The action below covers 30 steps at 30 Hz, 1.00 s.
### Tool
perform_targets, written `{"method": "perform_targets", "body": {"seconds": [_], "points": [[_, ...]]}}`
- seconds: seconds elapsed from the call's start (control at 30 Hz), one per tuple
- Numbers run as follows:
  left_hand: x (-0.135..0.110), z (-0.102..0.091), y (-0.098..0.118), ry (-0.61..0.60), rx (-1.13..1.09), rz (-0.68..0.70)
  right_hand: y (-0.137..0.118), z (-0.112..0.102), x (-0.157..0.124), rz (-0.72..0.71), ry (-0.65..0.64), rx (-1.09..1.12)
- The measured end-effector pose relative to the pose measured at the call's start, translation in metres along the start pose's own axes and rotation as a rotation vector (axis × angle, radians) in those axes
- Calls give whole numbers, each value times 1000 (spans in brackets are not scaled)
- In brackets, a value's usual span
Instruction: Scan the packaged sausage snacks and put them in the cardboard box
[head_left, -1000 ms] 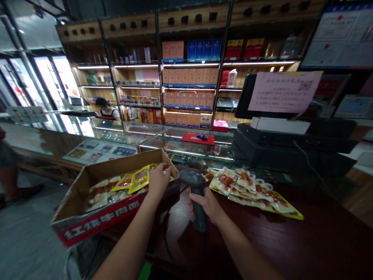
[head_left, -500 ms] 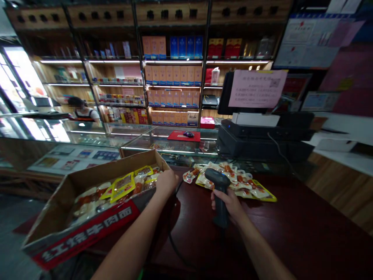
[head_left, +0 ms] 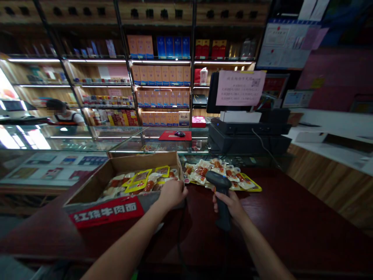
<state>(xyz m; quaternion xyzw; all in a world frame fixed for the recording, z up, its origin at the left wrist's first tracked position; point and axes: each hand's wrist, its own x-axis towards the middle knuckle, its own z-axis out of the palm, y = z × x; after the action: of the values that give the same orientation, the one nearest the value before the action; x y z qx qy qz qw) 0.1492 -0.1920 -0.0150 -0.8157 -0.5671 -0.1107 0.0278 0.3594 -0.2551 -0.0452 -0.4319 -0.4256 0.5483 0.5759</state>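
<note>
My left hand point(head_left: 171, 193) is closed around the near right corner of an open cardboard box point(head_left: 109, 212), which has a red label with white characters. Inside the box lie several clear vacuum packs of brown food point(head_left: 151, 182) and yellow-edged packets point(head_left: 138, 180). A dark handheld barcode scanner point(head_left: 218, 179) is upright in my right hand point(head_left: 233, 202), its head tilted toward the back and its cable hanging down. Just beyond the scanner, a pile of similar vacuum packs point(head_left: 202, 169) lies on the dark red counter point(head_left: 268, 217).
Behind the pile stand a glass display case point(head_left: 171, 146) with a mouse point(head_left: 179, 133) on a red mat, and a monitor point(head_left: 214, 93) on a black cash drawer point(head_left: 247, 136). A person point(head_left: 64, 116) is at the far left. Shelves of boxed goods line the back wall.
The box has slid right and turned straighter on the counter, nearer the pile, with my left hand on its corner. My right hand still holds the scanner. The view has turned slightly right.
</note>
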Motion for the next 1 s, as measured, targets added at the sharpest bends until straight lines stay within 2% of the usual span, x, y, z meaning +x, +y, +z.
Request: {"method": "perform_targets", "body": {"seconds": [0.13, 0.23, 0.33, 0.4, 0.53, 0.57, 0.63, 0.73, 0.8, 0.87, 1.0], "points": [[-1, 0, -14, -1, 25, 108, 2, -6, 4, 10, 9, 4], [-1, -1, -28, -15, 37, 98, 1, -9, 11, -1, 19, 17], [-4, -6, -34, -44, 27, 30, 0, -14, 18, 2, 28, 31], [-3, -10, -29, 0, -21, -16, -1, -18, 22, 7, 28, 46], [23, -10, 4, 246, -246, -19, 5, -30, 27, 20, 31, 109], [35, -6, 15, 255, -303, -16, 8, -33, 27, 20, 30, 125], [61, 6, 35, 193, -346, -62, 12, -36, 27, 14, 18, 139], [92, 32, 50, 74, -252, -246, 16, -39, 27, 19, -19, 134], [102, 48, 49, -9, -192, -340, 17, -39, 26, 17, -40, 137], [103, 59, 43, -52, -173, -374, 18, -39, 26, -2, -55, 151], [99, 70, 31, -43, -197, -379, 17, -37, 25, -19, -80, 178]]}}
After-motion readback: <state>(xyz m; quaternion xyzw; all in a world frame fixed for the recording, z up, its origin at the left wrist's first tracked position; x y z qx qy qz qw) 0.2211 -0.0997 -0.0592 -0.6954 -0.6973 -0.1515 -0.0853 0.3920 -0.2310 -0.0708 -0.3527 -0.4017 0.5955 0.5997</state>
